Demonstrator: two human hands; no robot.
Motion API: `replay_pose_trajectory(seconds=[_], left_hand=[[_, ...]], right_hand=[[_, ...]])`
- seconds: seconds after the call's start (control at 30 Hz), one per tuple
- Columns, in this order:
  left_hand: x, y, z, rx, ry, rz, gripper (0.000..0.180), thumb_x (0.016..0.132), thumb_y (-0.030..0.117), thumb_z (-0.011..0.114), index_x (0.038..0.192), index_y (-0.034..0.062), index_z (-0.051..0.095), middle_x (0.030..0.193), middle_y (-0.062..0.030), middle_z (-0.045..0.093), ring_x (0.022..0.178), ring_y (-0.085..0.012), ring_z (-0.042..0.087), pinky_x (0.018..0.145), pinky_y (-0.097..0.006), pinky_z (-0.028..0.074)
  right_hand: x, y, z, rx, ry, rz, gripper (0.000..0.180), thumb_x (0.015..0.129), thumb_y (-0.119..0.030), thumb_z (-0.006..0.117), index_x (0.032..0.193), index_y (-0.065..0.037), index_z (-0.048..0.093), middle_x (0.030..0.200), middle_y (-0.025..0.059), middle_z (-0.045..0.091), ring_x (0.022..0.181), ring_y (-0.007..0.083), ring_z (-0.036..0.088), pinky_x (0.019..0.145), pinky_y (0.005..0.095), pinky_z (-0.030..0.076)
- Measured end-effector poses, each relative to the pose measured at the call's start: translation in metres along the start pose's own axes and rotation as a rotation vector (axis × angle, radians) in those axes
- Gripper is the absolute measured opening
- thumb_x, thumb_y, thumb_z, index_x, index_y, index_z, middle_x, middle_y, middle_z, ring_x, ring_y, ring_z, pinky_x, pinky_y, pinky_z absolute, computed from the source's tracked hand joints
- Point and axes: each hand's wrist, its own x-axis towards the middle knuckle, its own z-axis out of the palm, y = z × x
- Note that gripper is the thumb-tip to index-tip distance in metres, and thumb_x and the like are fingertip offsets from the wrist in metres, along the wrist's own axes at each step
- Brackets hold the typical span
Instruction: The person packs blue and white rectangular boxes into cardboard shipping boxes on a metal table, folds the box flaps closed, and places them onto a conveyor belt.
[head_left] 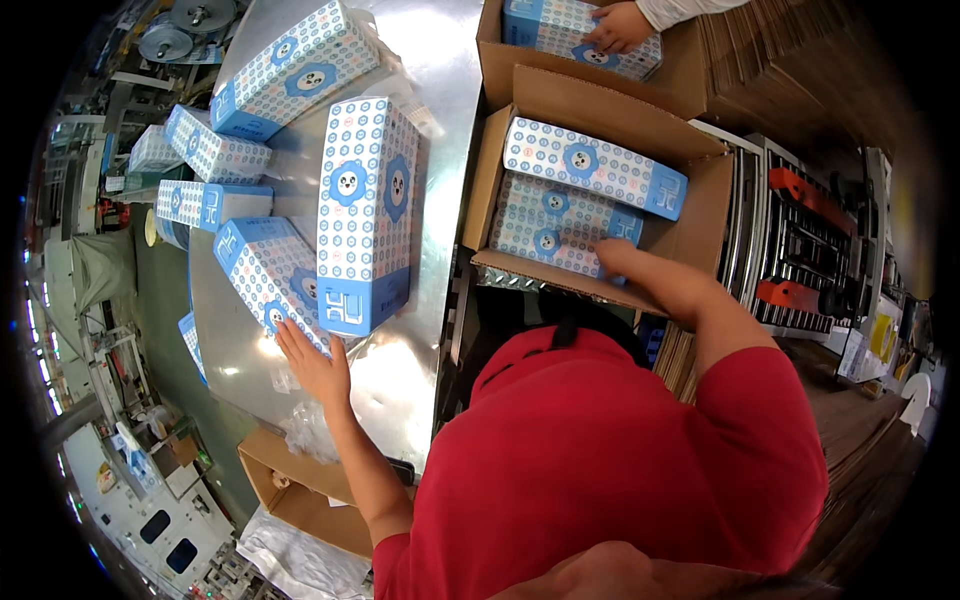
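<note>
My left hand (316,365) lies flat and open against the near end of a blue-and-white patterned pack (270,275) on the shiny metal table (440,180). A taller pack of the same kind (365,215) stands right beside it. My right hand (622,260) reaches into an open cardboard carton (690,240) and presses on a patterned pack (555,225) lying inside. Another pack (595,165) lies behind it in the same carton.
More patterned packs (290,70) (215,150) (210,203) lie along the table's left side. A second carton (500,55) stands further back, where another person's hand (620,28) rests on a pack. A roller conveyor (800,250) runs at right. A brown box (300,490) sits below the table.
</note>
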Motion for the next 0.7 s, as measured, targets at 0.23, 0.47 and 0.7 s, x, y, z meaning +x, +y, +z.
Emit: replay_pose_trajectory(seconds=[0.23, 0.47, 0.7], left_hand=[[0.002, 0.189, -0.041, -0.323, -0.185, 0.708, 0.038, 0.067, 0.009, 0.065, 0.105, 0.0072, 0.058, 0.117, -0.0156, 0.051, 0.111, -0.0315, 0.048, 0.092, -0.046, 0.036], [0.005, 0.261, 0.021, -0.271, -0.535, 1.080, 0.013, 0.070, 0.014, 0.056, 0.083, 0.0125, 0.056, 0.082, -0.0003, 0.059, 0.080, -0.0189, 0.059, 0.068, -0.032, 0.045], [-0.024, 0.237, 0.027, -0.374, -0.368, 1.070, 0.010, 0.069, 0.016, 0.055, 0.080, 0.0140, 0.055, 0.077, 0.0017, 0.058, 0.073, -0.0158, 0.059, 0.059, -0.028, 0.044]], right_hand=[[-0.007, -0.002, 0.036, 0.029, 0.340, -0.166, 0.081, 0.067, -0.012, 0.066, 0.138, -0.010, 0.028, 0.129, 0.0255, 0.038, 0.116, 0.0397, 0.042, 0.095, 0.0421, 0.040], [0.004, -0.011, 0.034, 0.192, 0.249, -0.179, 0.080, 0.070, -0.008, 0.061, 0.141, -0.015, 0.025, 0.133, 0.0241, 0.033, 0.123, 0.0395, 0.034, 0.102, 0.0431, 0.032], [0.032, -0.038, 0.063, 0.001, 0.413, -0.076, 0.083, 0.071, -0.012, 0.061, 0.143, -0.021, 0.021, 0.129, 0.0239, 0.035, 0.116, 0.0399, 0.037, 0.097, 0.0506, 0.030]])
